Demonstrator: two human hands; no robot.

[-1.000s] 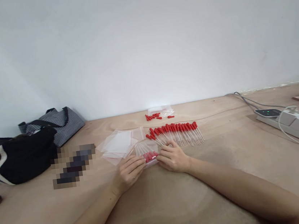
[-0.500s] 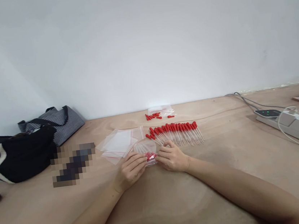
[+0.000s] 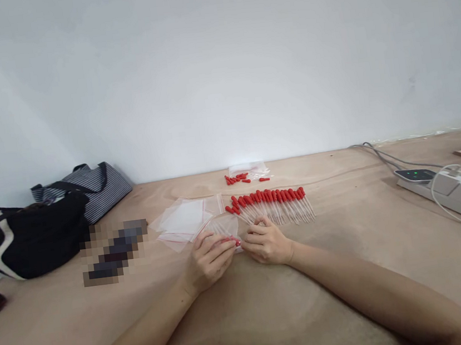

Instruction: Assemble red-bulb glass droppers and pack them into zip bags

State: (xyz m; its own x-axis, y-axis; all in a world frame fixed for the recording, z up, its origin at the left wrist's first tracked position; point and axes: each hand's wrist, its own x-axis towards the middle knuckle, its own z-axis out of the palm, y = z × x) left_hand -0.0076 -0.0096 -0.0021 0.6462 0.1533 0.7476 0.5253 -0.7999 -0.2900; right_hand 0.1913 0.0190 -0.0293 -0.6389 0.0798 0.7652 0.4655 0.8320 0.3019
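Between my hands lies a clear zip-lock bag [image 3: 229, 226] with red-bulbed droppers inside. My left hand [image 3: 211, 259] is closed on the bag's near edge, its fingers covering most of the red bulbs in it. At the right corner of that same edge, my right hand [image 3: 266, 242] pinches the bag, fingers curled. Just beyond my right hand is a row of droppers [image 3: 274, 206] with red bulbs and clear stems, laid side by side. Flat zip-lock bags [image 3: 183, 218] are fanned out past my left hand.
Loose red bulbs [image 3: 235, 179] lie near the wall beside another clear bag [image 3: 247, 168] with thin clear stems. A black bag [image 3: 49, 239] and a striped bag [image 3: 102, 194] stand left, near a blurred-out dark object [image 3: 116, 253]. A power strip [image 3: 460, 192] with cables lies right.
My left hand has slid right along the bag's near edge, closer to my right hand, and now covers more of the red bulbs. My right hand has stayed nearly in place.
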